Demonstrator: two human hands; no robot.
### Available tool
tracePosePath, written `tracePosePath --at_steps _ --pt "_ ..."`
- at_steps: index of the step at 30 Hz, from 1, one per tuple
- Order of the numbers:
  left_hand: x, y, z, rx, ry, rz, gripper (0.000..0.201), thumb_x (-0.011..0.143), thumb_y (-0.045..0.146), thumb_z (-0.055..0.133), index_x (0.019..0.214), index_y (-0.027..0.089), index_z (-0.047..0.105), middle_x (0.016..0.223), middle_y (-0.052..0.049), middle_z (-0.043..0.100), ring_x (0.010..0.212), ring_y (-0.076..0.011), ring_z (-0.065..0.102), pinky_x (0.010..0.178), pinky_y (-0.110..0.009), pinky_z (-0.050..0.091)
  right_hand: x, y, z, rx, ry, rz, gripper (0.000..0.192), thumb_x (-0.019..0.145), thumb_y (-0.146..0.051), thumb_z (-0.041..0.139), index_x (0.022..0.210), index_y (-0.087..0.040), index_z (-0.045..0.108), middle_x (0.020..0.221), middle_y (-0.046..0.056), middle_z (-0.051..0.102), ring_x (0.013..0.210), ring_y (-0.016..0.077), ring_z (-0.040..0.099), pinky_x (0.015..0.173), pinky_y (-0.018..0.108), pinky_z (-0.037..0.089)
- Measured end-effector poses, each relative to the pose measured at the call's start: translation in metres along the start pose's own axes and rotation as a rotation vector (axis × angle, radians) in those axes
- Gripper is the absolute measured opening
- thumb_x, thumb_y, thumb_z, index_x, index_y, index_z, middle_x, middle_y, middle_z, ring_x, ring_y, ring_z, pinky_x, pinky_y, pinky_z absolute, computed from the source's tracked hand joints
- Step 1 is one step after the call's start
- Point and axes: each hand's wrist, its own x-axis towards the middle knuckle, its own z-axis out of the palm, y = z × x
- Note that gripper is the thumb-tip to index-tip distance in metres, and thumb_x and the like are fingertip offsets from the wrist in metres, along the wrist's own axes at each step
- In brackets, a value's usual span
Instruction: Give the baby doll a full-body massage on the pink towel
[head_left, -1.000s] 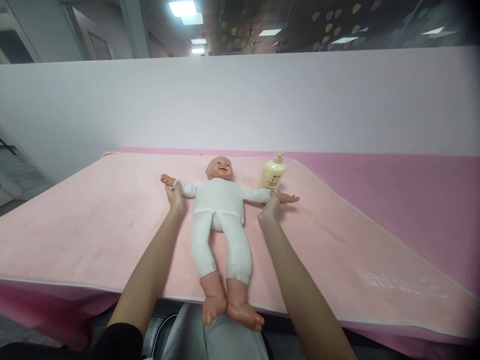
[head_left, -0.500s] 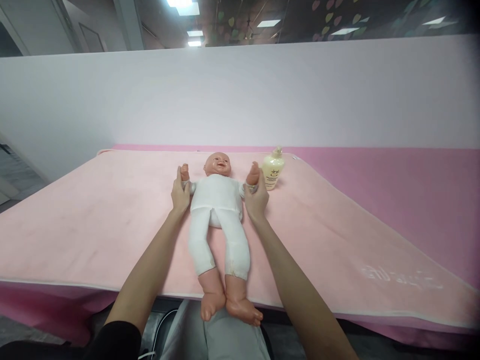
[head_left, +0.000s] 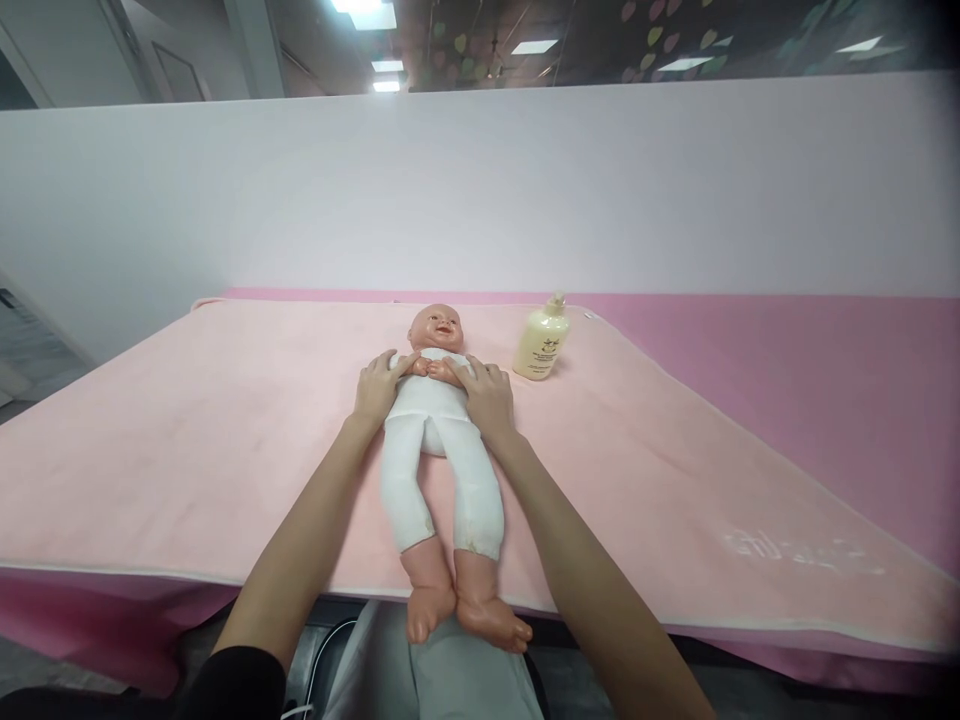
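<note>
A baby doll point(head_left: 429, 400) with a white cloth body lies face up, its feet reaching past the near edge of the mat. Both of its forearms are folded in, so the small hands meet on its chest. My left hand point(head_left: 377, 388) is closed around the doll's arm on the left side, thumb by the doll's hand. On the other side, my right hand point(head_left: 489, 396) grips the opposite arm, fingers over the sleeve. The doll's arms are mostly hidden under my hands. A pale yellow pump bottle point(head_left: 541, 342) stands just beyond my right hand.
A pink towel point(head_left: 225, 430) covers most of the table, with a darker pink cover point(head_left: 840, 400) showing at the right. Behind rises a white partition point(head_left: 480, 190). My legs in grey trousers point(head_left: 457, 675) are below the near edge.
Both my hands have moved inward with the doll's arms, from spread out at its sides to folded over its chest. The bottle stands where it was.
</note>
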Motion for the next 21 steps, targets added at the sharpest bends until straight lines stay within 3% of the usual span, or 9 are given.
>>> tracePosePath --at_steps 10,15,18,21 --pt "-0.002 -0.004 0.004 -0.094 0.032 -0.005 0.055 0.089 0.012 0.038 0.136 0.038 0.046 0.134 -0.010 0.049 0.116 -0.0269 0.049 0.096 -0.043 0.042 0.000 0.000 -0.002 -0.022 -0.039 -0.009 0.057 0.087 -0.009 0.034 0.136 -0.035 0.047 0.130 0.006 0.051 0.095 0.0226 0.043 0.080 0.035 0.034" --pt "-0.006 -0.006 0.004 -0.262 0.087 -0.031 0.055 0.087 0.010 0.037 0.137 0.032 0.046 0.134 -0.009 0.049 0.122 -0.0242 0.047 0.102 -0.041 0.039 -0.001 -0.001 -0.005 0.075 -0.036 -0.002 0.055 0.086 -0.009 0.034 0.134 -0.031 0.050 0.128 0.007 0.053 0.095 0.0228 0.045 0.082 0.035 0.035" --pt "-0.008 -0.009 0.005 -0.488 0.185 -0.133 0.059 0.087 0.016 0.042 0.144 0.027 0.033 0.139 -0.008 0.046 0.127 -0.0218 0.045 0.106 -0.038 0.038 0.001 0.003 -0.003 0.296 0.048 0.147 0.059 0.082 -0.011 0.037 0.139 -0.025 0.042 0.120 0.009 0.057 0.094 0.0217 0.048 0.085 0.035 0.039" --pt "-0.007 -0.017 0.010 -0.677 0.327 -0.284 0.065 0.091 0.027 0.042 0.149 0.026 0.014 0.150 -0.008 0.034 0.134 -0.0211 0.038 0.109 -0.036 0.036 0.007 0.017 0.006 0.617 0.256 0.416 0.070 0.080 -0.025 0.045 0.146 -0.019 0.022 0.123 0.011 0.054 0.097 0.0210 0.054 0.083 0.033 0.045"
